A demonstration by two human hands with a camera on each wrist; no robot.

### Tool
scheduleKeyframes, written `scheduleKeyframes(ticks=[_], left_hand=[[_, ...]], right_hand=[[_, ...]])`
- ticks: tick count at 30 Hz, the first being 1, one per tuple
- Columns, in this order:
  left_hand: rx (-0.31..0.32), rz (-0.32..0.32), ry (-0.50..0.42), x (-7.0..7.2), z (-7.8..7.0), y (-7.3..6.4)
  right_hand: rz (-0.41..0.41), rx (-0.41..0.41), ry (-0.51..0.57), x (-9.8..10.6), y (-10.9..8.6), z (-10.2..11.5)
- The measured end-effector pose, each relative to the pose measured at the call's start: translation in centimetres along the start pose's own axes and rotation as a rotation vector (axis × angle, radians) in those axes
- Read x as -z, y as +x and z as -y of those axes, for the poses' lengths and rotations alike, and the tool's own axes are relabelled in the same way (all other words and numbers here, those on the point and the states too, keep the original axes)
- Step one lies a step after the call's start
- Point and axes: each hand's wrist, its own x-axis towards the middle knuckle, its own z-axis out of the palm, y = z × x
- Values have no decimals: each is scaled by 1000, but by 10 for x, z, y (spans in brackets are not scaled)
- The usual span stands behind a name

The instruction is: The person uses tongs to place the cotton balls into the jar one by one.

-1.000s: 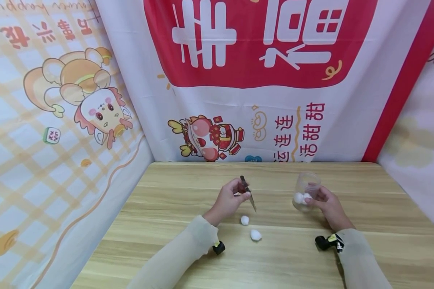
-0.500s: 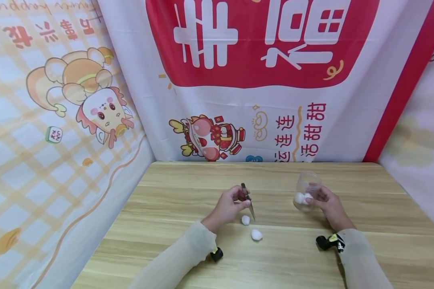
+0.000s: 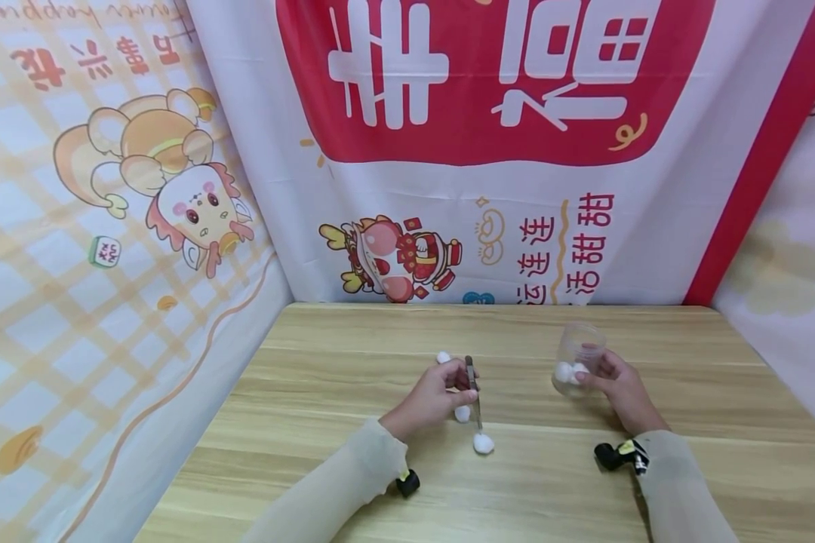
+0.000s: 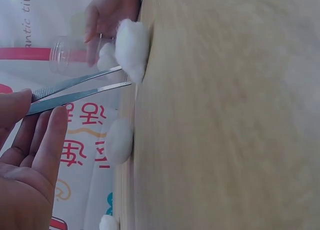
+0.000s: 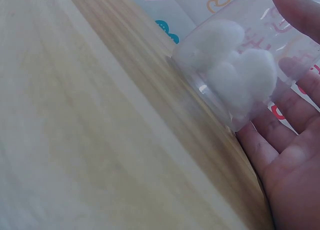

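Note:
My left hand pinches metal tweezers between thumb and fingers. Their tips point down at a white cotton ball on the table; in the left wrist view the tweezers have their two tips apart beside that cotton ball. A second cotton ball lies by my left hand, and a third cotton ball sits behind it, partly hidden. My right hand holds a clear plastic jar on the table. Several cotton balls lie inside the jar, near its bottom.
The wood-grain table reaches back to a printed cloth hung upright. Another patterned cloth borders the left side. A small black camera is strapped at the left cuff and a black camera at the right.
My left hand has come down and nearer with the tweezers, their tips now at the nearest cotton ball. The cotton ball behind the hand has come into sight. My right hand and the jar stay put.

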Motion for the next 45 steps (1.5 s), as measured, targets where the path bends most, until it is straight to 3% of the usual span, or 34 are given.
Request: scheduleKeyframes(ticks=[6, 15, 23, 29, 37, 45], left_hand=[[-2, 40, 14, 0, -4, -1], [14, 16, -1, 1, -18, -2], [-36, 168, 25, -4, -17, -5], [-47, 194, 60, -6, -17, -5], [-50, 175, 70, -7, -15, -6], [-25, 99, 73, -7, -18, -5]], right_hand=[[2, -45, -25, -1, -2, 3], [4, -48, -17, -2, -4, 3], [3, -58, -38, -1, -4, 3], [-6, -62, -64, -1, -2, 2], [1, -47, -32, 0, -1, 2], [2, -50, -24, -1, 0, 4]])
